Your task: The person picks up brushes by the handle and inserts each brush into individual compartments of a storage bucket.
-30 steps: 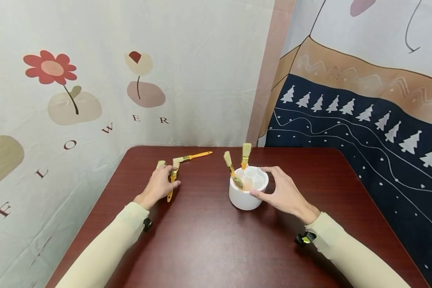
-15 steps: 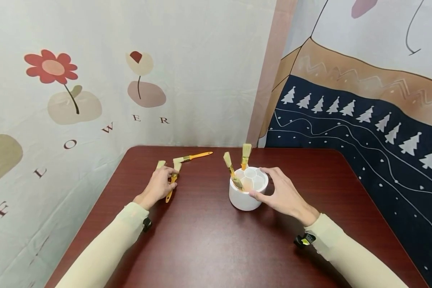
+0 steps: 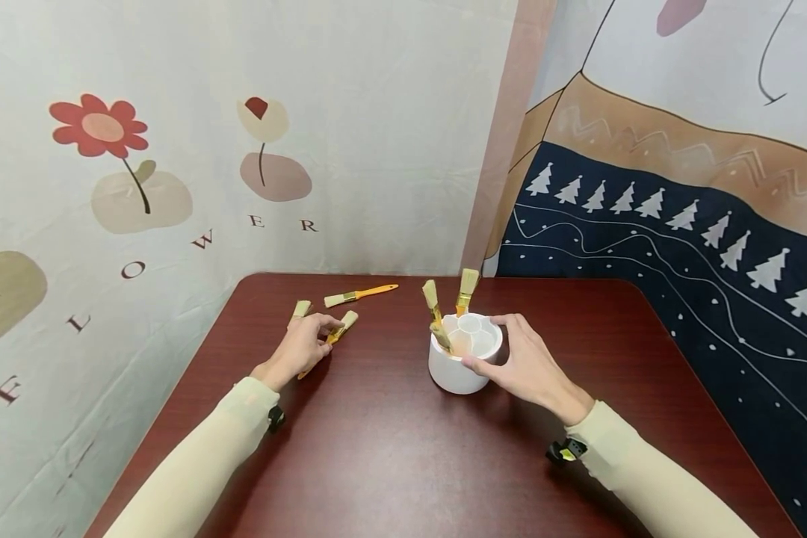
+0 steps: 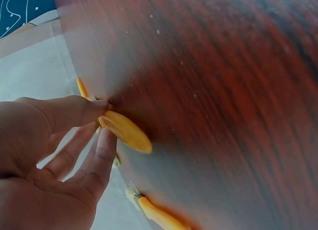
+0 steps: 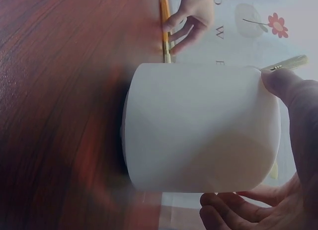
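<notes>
The left hand [image 3: 299, 347] is hiding the middle of a paintbrush [image 3: 341, 329] it is pinching, bristles projecting beyond the grip; the right hand [image 3: 534, 368] is clasping a white pot [image 3: 456, 375], thumb spread wide.

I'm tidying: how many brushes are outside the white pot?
3: the pinched brush in the left hand; the half-hidden brush beside that hand; the far brush on the table. Others may be hidden.

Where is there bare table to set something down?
Bare: the table between the sleeves, the gap between left hand and pot, and the stretch right of the right hand. Crowded: around the left hand, with brushes close by, and the pot, where more brushes stick up.
</notes>
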Available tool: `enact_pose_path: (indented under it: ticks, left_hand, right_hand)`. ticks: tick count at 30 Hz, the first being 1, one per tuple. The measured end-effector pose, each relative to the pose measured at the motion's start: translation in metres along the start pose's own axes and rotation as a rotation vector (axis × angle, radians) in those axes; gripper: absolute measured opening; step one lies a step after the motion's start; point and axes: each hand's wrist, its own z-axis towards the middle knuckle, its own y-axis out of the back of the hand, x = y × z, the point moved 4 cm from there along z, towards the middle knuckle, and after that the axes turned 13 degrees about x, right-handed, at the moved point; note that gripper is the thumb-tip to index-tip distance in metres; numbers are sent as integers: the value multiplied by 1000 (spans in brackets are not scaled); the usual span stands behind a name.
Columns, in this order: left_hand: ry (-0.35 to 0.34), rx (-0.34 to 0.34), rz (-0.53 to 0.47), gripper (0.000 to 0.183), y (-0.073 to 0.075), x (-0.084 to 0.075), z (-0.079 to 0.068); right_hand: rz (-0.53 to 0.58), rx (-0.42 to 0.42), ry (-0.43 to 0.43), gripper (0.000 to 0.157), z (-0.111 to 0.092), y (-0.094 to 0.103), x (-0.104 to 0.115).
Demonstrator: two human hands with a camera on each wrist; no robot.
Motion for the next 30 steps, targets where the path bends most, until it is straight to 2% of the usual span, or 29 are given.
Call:
enact_pose_path:
  ticks: [6, 13, 21, 30]
  left_hand:
    - [-47, 10, 18, 46, 0, -1, 2]
    - [-30, 49, 7, 49, 0, -1, 4]
    - [-60, 69, -21, 44, 0, -2, 4]
    - [-53, -22, 16, 30, -2, -7, 8]
  right_hand:
    - [11, -32, -13, 98, -1, -3, 5]
    - [24, -60, -56, 100, -3, -7, 12]
    - [25, -71, -103, 100, -6, -9, 17]
    - [21, -81, -114, 102, -5, -9, 22]
